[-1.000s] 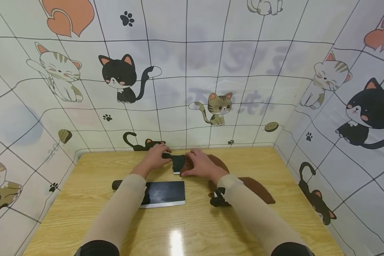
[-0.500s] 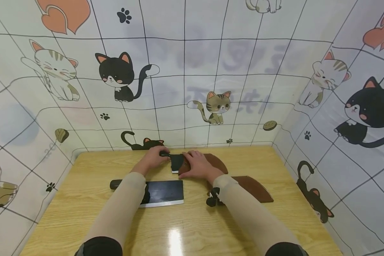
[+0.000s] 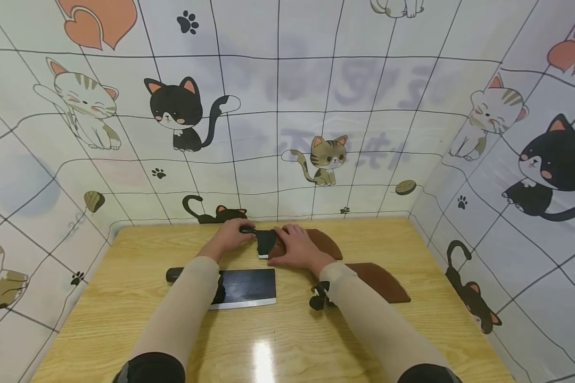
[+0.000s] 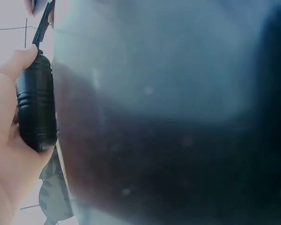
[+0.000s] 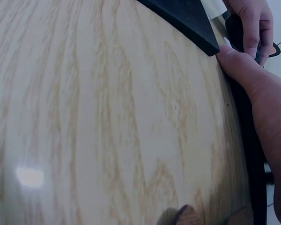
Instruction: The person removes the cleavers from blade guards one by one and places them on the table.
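At the back of the table, my left hand (image 3: 230, 236) grips the black handle (image 4: 36, 103) of a small cleaver (image 3: 265, 242). Most of its blade is hidden inside a brown leather sheath (image 3: 326, 243); only a strip near the handle shows. My right hand (image 3: 297, 247) holds that sheath across its width, thumb on the near edge and fingers on the far edge. In front of the left hand lies a larger cleaver (image 3: 249, 287), its dark blade flat on the table and partly covered by the left sleeve. That blade fills most of the left wrist view.
A second brown sheath (image 3: 383, 282) lies on the right, partly under the right forearm. The wooden table (image 3: 278, 340) ends at a cloth wall (image 3: 249, 175) printed with cats, which also closes in both sides. Black bands circle both forearms.
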`<action>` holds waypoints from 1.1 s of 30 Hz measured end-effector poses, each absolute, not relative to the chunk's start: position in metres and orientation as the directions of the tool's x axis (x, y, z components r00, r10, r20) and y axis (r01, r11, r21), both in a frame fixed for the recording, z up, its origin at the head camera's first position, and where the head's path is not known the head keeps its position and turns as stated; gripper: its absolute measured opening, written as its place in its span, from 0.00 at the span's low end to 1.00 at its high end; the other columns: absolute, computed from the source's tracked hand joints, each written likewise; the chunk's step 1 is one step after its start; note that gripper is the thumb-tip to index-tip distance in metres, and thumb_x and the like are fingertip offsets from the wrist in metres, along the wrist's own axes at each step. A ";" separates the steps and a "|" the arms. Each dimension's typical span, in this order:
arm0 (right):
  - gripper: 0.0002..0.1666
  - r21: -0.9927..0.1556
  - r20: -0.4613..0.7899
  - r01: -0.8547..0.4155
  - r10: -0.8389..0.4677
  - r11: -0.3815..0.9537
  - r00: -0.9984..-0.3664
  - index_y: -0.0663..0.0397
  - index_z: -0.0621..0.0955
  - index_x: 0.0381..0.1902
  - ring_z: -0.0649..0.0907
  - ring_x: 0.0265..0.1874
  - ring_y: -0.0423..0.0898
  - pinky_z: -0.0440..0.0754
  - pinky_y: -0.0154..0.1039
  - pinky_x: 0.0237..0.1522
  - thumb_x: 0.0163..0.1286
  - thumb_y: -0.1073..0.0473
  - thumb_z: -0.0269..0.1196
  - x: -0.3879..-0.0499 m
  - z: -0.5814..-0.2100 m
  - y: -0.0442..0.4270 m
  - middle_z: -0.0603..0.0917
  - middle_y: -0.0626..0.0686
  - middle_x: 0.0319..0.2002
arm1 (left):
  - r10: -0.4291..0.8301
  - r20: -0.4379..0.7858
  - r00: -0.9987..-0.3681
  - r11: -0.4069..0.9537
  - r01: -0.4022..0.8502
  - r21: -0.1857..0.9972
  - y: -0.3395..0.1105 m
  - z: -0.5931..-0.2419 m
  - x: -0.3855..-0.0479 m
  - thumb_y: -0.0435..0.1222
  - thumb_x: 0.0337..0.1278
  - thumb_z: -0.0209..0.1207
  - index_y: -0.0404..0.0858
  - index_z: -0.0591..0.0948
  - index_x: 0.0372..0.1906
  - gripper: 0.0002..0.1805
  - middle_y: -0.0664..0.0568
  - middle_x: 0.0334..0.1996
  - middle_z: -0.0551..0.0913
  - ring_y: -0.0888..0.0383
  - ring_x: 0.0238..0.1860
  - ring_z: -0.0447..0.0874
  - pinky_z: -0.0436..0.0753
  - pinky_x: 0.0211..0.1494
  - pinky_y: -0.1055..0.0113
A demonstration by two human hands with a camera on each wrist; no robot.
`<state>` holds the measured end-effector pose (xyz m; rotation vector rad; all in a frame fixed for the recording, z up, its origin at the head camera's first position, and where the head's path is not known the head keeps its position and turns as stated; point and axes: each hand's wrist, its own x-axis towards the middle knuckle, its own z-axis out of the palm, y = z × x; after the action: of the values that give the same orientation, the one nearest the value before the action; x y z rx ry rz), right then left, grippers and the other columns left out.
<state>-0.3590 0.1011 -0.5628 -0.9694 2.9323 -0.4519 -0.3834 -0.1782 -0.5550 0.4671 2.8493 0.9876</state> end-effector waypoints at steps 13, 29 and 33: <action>0.71 -0.230 0.087 -0.602 -0.600 0.765 -0.796 0.47 0.66 0.88 0.69 0.72 0.53 0.66 0.54 0.76 0.59 0.13 0.70 -0.363 -0.558 0.103 0.72 0.53 0.68 | 0.330 0.124 -0.936 0.754 0.340 0.562 -0.176 -0.555 -0.381 0.38 0.74 0.70 0.39 0.88 0.63 0.17 0.43 0.63 0.86 0.40 0.69 0.81 0.76 0.74 0.42; 0.72 -0.083 0.145 -0.645 -0.631 0.760 -0.762 0.46 0.59 0.91 0.66 0.77 0.57 0.63 0.55 0.81 0.63 0.11 0.63 -0.352 -0.531 0.113 0.69 0.57 0.76 | 0.302 0.229 -0.925 0.755 0.379 0.535 -0.173 -0.530 -0.366 0.42 0.73 0.72 0.41 0.90 0.61 0.18 0.43 0.65 0.87 0.36 0.69 0.80 0.78 0.70 0.38; 0.73 -0.063 0.146 -0.646 -0.633 0.761 -0.760 0.46 0.58 0.91 0.66 0.78 0.57 0.63 0.56 0.81 0.64 0.11 0.63 -0.347 -0.528 0.114 0.70 0.57 0.76 | 0.305 0.244 -0.921 0.756 0.390 0.526 -0.173 -0.530 -0.364 0.42 0.72 0.72 0.42 0.90 0.60 0.18 0.44 0.63 0.87 0.37 0.66 0.81 0.80 0.68 0.39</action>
<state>-0.3467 0.1140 -0.5279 -1.1138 3.0563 -0.1786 -0.3643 -0.1731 -0.5302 0.6120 3.0769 0.9748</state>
